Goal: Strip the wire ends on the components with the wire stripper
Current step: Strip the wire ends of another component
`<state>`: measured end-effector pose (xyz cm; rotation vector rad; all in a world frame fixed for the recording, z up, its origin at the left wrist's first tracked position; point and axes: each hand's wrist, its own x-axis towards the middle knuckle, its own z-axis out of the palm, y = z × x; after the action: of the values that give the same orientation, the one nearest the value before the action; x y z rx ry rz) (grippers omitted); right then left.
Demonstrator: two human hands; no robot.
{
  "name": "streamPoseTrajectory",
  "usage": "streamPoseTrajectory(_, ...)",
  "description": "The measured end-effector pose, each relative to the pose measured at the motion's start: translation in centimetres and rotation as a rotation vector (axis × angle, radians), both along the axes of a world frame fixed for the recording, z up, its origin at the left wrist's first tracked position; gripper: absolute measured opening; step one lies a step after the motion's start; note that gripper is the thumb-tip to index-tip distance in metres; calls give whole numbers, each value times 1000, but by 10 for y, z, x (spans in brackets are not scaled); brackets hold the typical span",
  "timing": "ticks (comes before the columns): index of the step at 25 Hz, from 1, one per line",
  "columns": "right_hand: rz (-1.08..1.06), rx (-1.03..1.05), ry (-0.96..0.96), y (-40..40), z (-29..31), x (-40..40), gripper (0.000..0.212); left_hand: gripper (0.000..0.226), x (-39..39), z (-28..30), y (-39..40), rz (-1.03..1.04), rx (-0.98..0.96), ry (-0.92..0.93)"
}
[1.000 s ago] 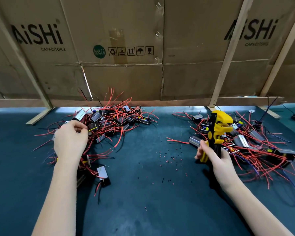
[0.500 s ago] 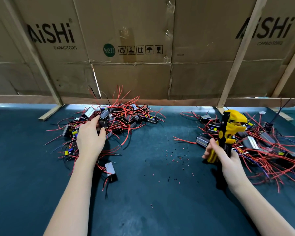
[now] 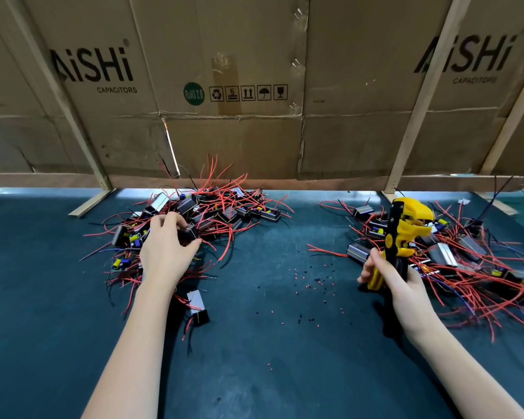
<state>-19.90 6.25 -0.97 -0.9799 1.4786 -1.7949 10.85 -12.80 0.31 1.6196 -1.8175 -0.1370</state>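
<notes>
A heap of small components with red and black wires (image 3: 221,213) lies at the left rear of the dark table (image 3: 270,343). My left hand (image 3: 167,252) sits on that heap, thumb and fingers pinching one dark component (image 3: 189,232). My right hand (image 3: 390,279) grips the handles of the yellow and black wire stripper (image 3: 406,228), held upright with its jaws up. Behind the stripper spreads a second heap of components (image 3: 454,255) with red wires.
One loose component (image 3: 197,303) lies near my left forearm. Small red and black insulation bits (image 3: 309,282) are scattered mid-table. A cardboard wall (image 3: 254,86) with wooden battens (image 3: 418,95) closes off the back.
My left hand has moved right across the left heap and closed its fingers on a dark component. My right hand keeps the stripper upright in about the same place.
</notes>
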Motion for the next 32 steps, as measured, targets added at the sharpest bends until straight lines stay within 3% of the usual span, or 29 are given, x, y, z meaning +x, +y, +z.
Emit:
streamPoseTrajectory(4, -2, 5, -6, 0, 0, -1, 49, 20, -7, 3, 3, 14, -6, 52)
streamPoseTrajectory(8, -1, 12, -11, -1, 0, 0, 51, 45, -10, 6, 7, 32, 48, 105)
streamPoseTrajectory(11, -6, 12, -19, 0, -1, -1, 51, 39, -14, 12, 11, 7, 31, 219)
streamPoseTrajectory(14, -5, 10, -17, 0, -1, -1, 50, 36, -23, 28, 17, -87, 50, 647)
streamPoseTrajectory(16, -6, 4, -16, -1, 0, -1, 48, 24, -25, 42, 19, -266, 202, 1174)
streamPoseTrajectory(18, -9, 0, -16, 0, 1, -1, 46, 26, -28, 49, 26, -515, 432, 1689)
streamPoseTrajectory(20, -10, 3, -17, 0, 2, -1, 45, 32, -32, 50, 30, -669, 520, 1914)
streamPoseTrajectory(23, -13, 5, -20, -1, 3, 0, 46, 24, -45, 48, 36, -872, 484, 1728)
streamPoseTrajectory(25, -14, 7, -19, -1, 3, 0, 45, 24, -50, 46, 39, -996, 420, 1360)
streamPoseTrajectory(28, -11, 11, -14, 0, 4, 0, 43, 29, -54, 35, 41, -881, 306, 667)
streamPoseTrajectory(32, -7, 12, -19, 0, 4, 0, 44, 34, -55, 24, 44, -770, 434, 71)
